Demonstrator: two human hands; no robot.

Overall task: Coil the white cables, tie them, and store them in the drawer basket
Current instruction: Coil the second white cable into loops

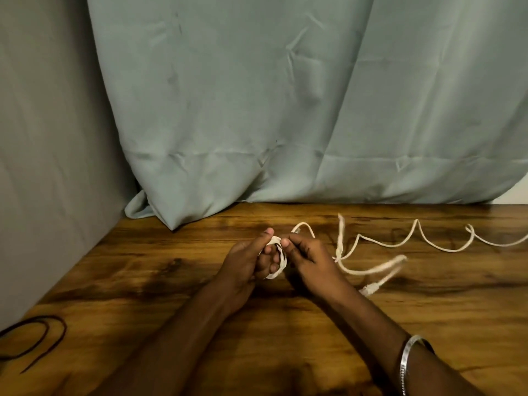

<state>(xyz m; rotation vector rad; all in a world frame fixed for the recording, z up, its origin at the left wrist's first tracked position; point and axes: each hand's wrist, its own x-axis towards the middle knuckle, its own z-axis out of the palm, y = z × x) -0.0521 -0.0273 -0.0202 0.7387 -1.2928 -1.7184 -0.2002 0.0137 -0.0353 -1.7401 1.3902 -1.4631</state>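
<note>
A small coil of white cable point(281, 262) is wound around the fingers of my left hand point(251, 260), which holds it above the middle of the wooden table point(428, 310). My right hand point(307, 260) pinches the cable right beside the coil. A loop arches up behind my right hand. The loose white cable point(445, 247) trails off to the right in wavy bends and leaves the frame. A blurred length with a white plug end point(370, 290) hangs just right of my right wrist. No drawer basket is in view.
A pale green curtain point(285, 110) hangs along the back edge of the table. A grey wall point(43, 167) closes the left side. A dark thin cable point(43, 341) loops at the table's front left corner. A silver bangle point(411, 358) sits on my right forearm.
</note>
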